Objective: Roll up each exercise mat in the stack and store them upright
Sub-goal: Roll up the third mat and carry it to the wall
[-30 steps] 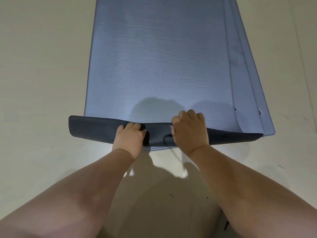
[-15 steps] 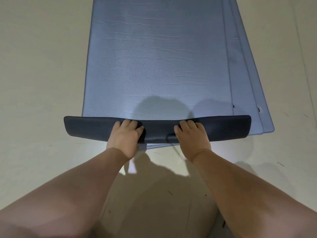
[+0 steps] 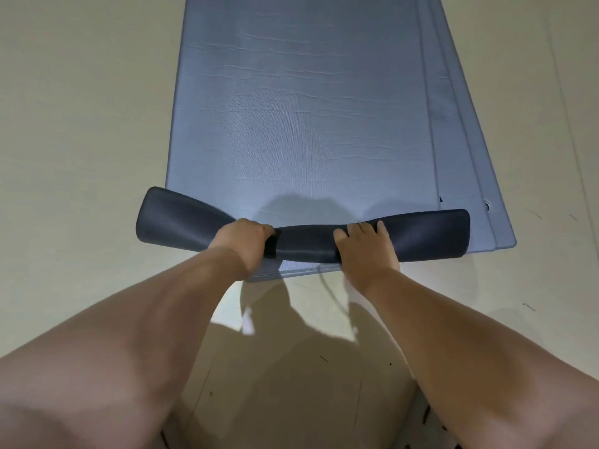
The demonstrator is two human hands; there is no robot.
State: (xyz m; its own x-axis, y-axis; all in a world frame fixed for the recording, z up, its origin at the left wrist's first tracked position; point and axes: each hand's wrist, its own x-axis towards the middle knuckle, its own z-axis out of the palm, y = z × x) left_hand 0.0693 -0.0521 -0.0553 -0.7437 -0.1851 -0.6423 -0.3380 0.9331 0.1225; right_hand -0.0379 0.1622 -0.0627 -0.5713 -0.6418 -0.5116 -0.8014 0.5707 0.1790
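A stack (image 3: 466,163) of blue-grey mats lies flat, running from near to far, with the lower mats' edges stepping out on the right. The top mat (image 3: 301,108) has its near end turned over into a loose roll (image 3: 421,236) lying crosswise, dark underside outward. The roll is squeezed narrow in the middle and flares at both ends, its left end overhanging the stack.

The pale floor (image 3: 81,157) carries a stack of blue mats (image 3: 324,108) lying flat (edges stepped along its right side); small dark specks (image 3: 528,306) dot the floor beyond the stack's near right corner.
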